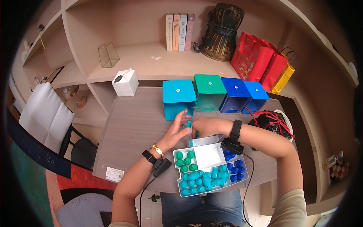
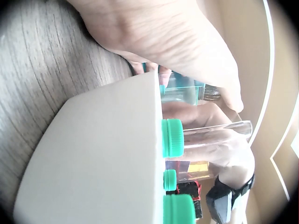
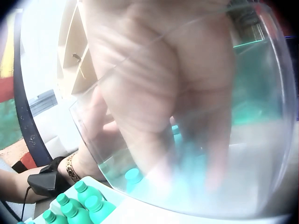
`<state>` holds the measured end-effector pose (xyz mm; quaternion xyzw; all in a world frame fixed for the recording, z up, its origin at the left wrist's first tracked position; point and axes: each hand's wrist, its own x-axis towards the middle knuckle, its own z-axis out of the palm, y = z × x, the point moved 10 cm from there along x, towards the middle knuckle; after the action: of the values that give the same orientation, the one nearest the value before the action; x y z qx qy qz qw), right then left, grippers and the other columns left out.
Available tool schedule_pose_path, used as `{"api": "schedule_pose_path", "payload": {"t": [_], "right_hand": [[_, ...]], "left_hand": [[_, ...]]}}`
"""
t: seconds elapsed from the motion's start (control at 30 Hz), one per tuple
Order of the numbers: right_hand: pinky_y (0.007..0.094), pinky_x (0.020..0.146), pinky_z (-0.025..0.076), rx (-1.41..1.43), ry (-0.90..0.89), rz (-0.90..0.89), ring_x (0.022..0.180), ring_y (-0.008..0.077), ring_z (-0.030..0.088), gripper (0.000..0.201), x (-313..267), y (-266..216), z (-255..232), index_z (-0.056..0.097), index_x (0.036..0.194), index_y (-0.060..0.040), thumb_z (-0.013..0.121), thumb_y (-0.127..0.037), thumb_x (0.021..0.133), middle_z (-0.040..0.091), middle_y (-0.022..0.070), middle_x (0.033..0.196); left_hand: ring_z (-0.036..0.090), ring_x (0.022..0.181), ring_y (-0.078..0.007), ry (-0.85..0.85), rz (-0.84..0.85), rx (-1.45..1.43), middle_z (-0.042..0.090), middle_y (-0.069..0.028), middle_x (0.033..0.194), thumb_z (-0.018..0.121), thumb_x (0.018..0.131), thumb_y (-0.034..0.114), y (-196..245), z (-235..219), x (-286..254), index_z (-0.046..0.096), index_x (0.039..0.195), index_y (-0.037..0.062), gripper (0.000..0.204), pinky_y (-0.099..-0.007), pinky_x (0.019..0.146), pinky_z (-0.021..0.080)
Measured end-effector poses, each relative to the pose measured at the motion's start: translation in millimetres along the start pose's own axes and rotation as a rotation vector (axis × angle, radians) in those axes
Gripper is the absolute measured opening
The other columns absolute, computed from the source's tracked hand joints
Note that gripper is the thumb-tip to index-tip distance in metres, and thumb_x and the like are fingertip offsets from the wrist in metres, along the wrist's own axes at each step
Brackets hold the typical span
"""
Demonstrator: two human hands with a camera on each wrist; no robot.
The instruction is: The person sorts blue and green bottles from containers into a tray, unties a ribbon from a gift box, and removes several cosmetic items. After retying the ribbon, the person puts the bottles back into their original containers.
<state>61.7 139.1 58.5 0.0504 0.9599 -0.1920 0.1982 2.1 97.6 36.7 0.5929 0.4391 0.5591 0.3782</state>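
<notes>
A clear plastic box (image 1: 211,140) stands on the table just behind a white compartment tray (image 1: 210,156). My right hand (image 1: 208,128) reaches down inside this box. In the right wrist view, its blurred fingers hold a small teal bottle (image 3: 194,161) near the bottom. More teal bottles (image 3: 133,179) stand in the box, seen through the wall. My left hand (image 1: 177,132) rests against the box's left side, fingers extended and thumb toward the wall. The tray holds green bottles (image 1: 186,161), teal bottles (image 1: 193,182) and dark blue bottles (image 1: 236,170) in separate compartments.
Behind the box stand a teal lidded box (image 1: 179,100), a green one (image 1: 209,92) and two blue ones (image 1: 235,95). A white tissue box (image 1: 125,83) sits back left. At right lies a black bundle with red cord (image 1: 270,123). Red bags (image 1: 253,56) stand on the shelf.
</notes>
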Motion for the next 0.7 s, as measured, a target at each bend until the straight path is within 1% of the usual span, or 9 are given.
{"api": "schedule_pose_path", "payload": {"t": [0.17,0.27,0.37,0.43,0.5,0.53,0.63,0.7], "right_hand": [[0.0429,0.079,0.056,-0.102,0.105,0.011,0.089,0.0339,0.073,0.030,-10,-1,-20,0.081,0.100,-0.0062,0.081,-0.017,0.072,0.076,0.0181,0.092],[0.0435,0.079,0.056,0.061,0.167,0.057,0.089,0.0346,0.072,0.030,-28,-3,-43,0.079,0.102,-0.0047,0.079,-0.013,0.073,0.075,0.0192,0.092],[0.0421,0.080,0.056,-0.026,0.335,-0.110,0.090,0.0350,0.072,0.031,-58,-29,-77,0.078,0.105,-0.0030,0.077,-0.011,0.075,0.073,0.0190,0.100],[0.0400,0.082,0.057,-0.024,0.424,-0.144,0.092,0.0344,0.072,0.028,-92,-56,-98,0.078,0.104,-0.0023,0.076,-0.010,0.077,0.070,0.0189,0.108],[0.0420,0.089,0.055,0.013,0.460,-0.131,0.101,0.0375,0.068,0.028,-124,-82,-105,0.077,0.106,-0.0028,0.075,-0.009,0.078,0.070,0.0187,0.106],[0.0424,0.089,0.055,0.022,0.418,-0.089,0.100,0.0384,0.069,0.028,-136,-90,-100,0.076,0.108,-0.0032,0.075,-0.009,0.080,0.068,0.0183,0.113],[0.0426,0.089,0.055,0.142,0.260,-0.123,0.099,0.0382,0.069,0.028,-156,-107,-62,0.075,0.109,-0.0042,0.075,-0.010,0.082,0.066,0.0179,0.118],[0.0428,0.088,0.055,0.187,0.167,-0.124,0.098,0.0374,0.070,0.026,-159,-107,-26,0.074,0.109,-0.0054,0.075,-0.011,0.083,0.064,0.0164,0.121]], "left_hand": [[0.034,0.148,-0.0320,0.015,0.011,-0.018,0.036,-0.0219,0.156,0.060,0.099,0.055,-2,1,-1,0.012,0.162,0.0061,0.093,-0.0464,0.123,0.024],[0.040,0.142,-0.0323,0.045,0.000,-0.034,0.041,-0.0232,0.151,0.065,0.099,0.047,-4,-3,0,0.016,0.160,0.0042,0.089,-0.0456,0.120,0.030],[0.041,0.141,-0.0322,0.052,0.013,-0.026,0.041,-0.0231,0.151,0.065,0.099,0.046,-8,-4,0,0.016,0.160,0.0045,0.088,-0.0454,0.119,0.031],[0.042,0.140,-0.0318,0.054,0.010,-0.015,0.042,-0.0226,0.150,0.065,0.099,0.045,-6,-5,0,0.017,0.160,0.0045,0.088,-0.0452,0.119,0.032],[0.042,0.140,-0.0314,0.053,0.002,-0.018,0.042,-0.0222,0.150,0.065,0.099,0.045,-4,-4,-1,0.018,0.160,0.0047,0.087,-0.0451,0.118,0.032],[0.038,0.145,-0.0303,0.024,-0.015,-0.004,0.040,-0.0196,0.153,0.060,0.099,0.055,-4,-2,-1,0.016,0.162,0.0067,0.091,-0.0455,0.121,0.028],[0.038,0.145,-0.0301,0.027,-0.012,-0.018,0.041,-0.0194,0.153,0.061,0.099,0.055,0,-1,0,0.017,0.161,0.0070,0.090,-0.0456,0.122,0.028],[0.038,0.145,-0.0302,0.032,-0.009,-0.005,0.041,-0.0196,0.153,0.060,0.099,0.054,0,-2,0,0.017,0.161,0.0069,0.089,-0.0456,0.122,0.028]]}}
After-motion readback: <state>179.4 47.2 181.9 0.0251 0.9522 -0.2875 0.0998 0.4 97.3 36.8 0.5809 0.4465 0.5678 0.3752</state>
